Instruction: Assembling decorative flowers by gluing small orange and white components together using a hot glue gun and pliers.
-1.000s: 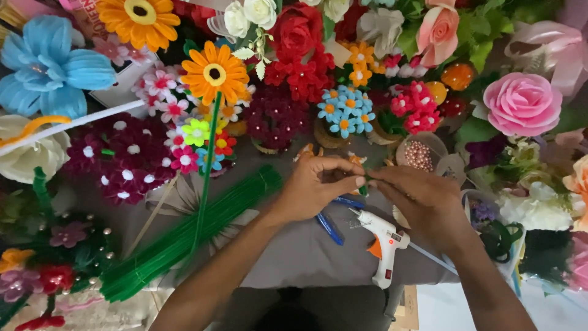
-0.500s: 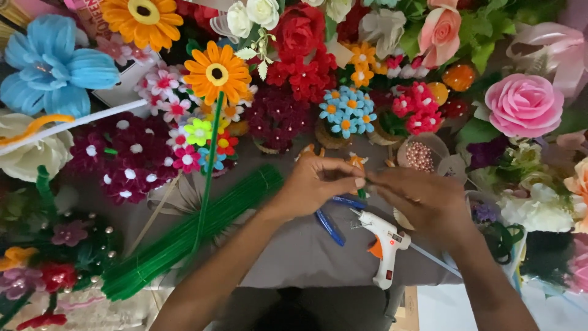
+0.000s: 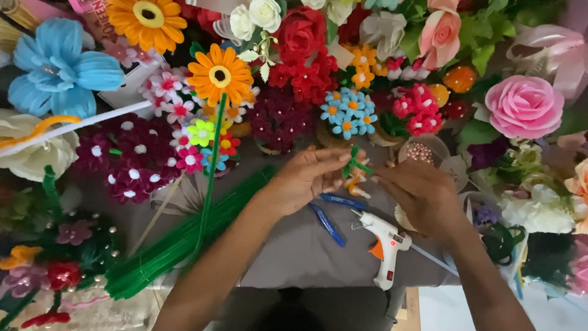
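My left hand [image 3: 309, 176] pinches a small green and orange pipe-cleaner piece [image 3: 354, 169] above the grey table [image 3: 294, 251]. My right hand [image 3: 419, 193] meets it from the right, fingertips on the same piece. Just below the hands lie a white glue gun [image 3: 386, 245] with an orange trigger and blue-handled pliers [image 3: 327, 220]. A bundle of green pipe-cleaner stems [image 3: 184, 239] lies along my left forearm.
Handmade pipe-cleaner flowers ring the work area: an orange daisy on a green stem [image 3: 219, 75], a blue flower [image 3: 61, 67], dark red clusters [image 3: 128, 165], a pink rose [image 3: 523, 105], small blue blossoms [image 3: 348, 113]. A bowl of beads [image 3: 419, 153] sits behind my right hand.
Both hands stayed together over the table; the small piece has been turned and raised slightly, with its green part now showing on top.
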